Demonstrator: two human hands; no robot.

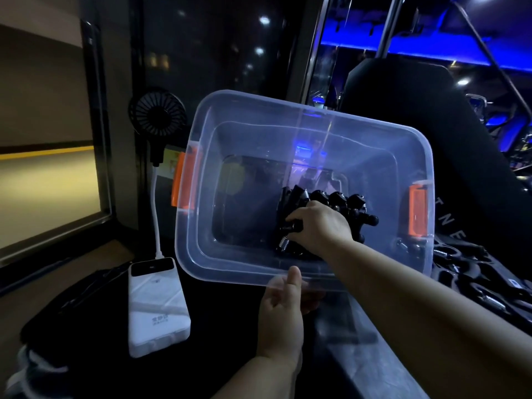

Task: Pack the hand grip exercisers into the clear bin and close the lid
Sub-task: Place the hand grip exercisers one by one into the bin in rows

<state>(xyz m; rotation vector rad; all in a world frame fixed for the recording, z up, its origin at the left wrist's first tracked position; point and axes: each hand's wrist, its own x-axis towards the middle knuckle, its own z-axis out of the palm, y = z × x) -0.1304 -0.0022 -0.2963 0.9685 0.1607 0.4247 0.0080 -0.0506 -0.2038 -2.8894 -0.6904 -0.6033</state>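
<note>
The clear bin [259,133] with orange latches is tilted toward me, its opening facing the camera. My left hand [283,309] grips its near rim, thumb on top of the edge. Inside the bin, at its lower right, my right hand [322,226] holds a bunch of black hand grip exercisers [331,200] with metal springs. More black exercisers [472,272] lie in a heap outside the bin at the right. The bin's lid is not plainly visible.
A white power bank [157,309] lies at the left with a white cable up to a small black fan [157,112]. A black bag [72,300] lies left of it. A black chair [417,116] stands behind the bin at the right.
</note>
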